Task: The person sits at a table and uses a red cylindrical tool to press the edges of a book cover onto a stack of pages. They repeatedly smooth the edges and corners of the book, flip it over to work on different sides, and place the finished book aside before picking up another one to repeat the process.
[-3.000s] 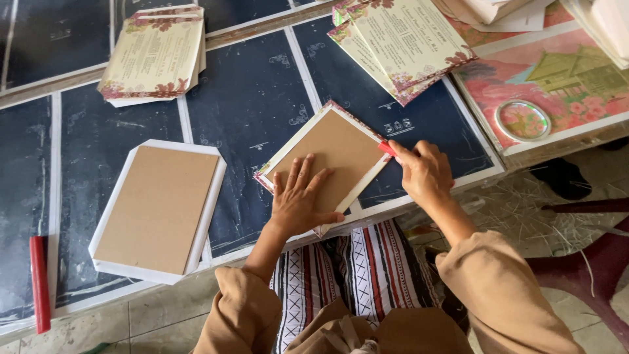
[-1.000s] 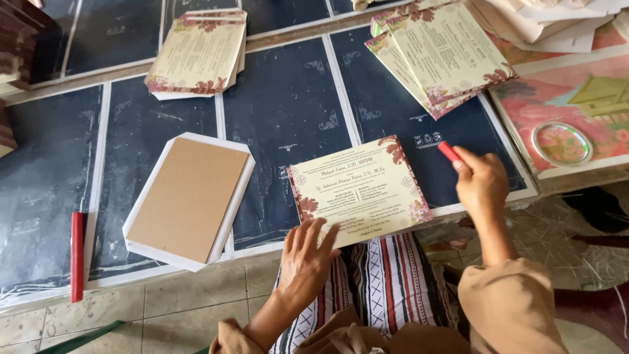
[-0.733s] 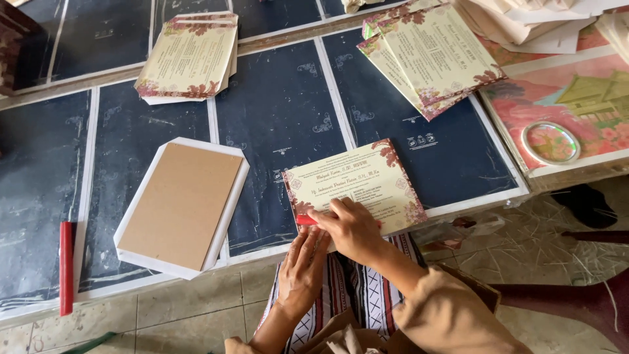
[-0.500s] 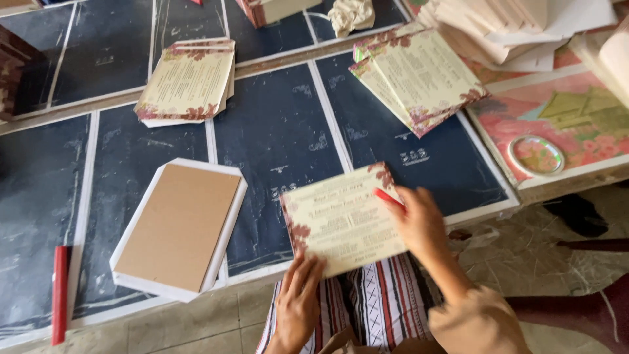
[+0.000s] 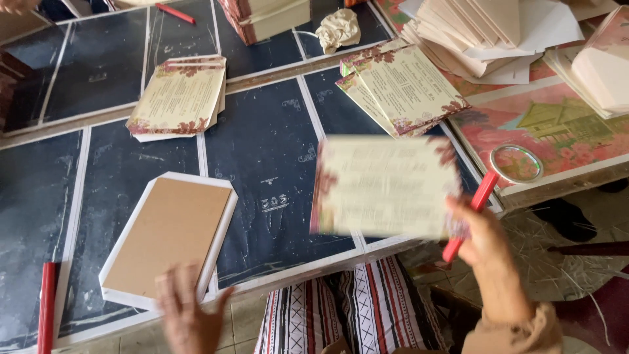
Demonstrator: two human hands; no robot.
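no packages or screens; printed cream cards with maroon floral corners (image 5: 406, 88) lie fanned just beyond the blurred card (image 5: 386, 187).

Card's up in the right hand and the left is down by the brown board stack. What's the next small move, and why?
Probably carry the card over to the fanned pile of cards just beyond it. The right hand holds it lifted off the table, printed side up, together with a red stick. The left hand is reaching the board stack.
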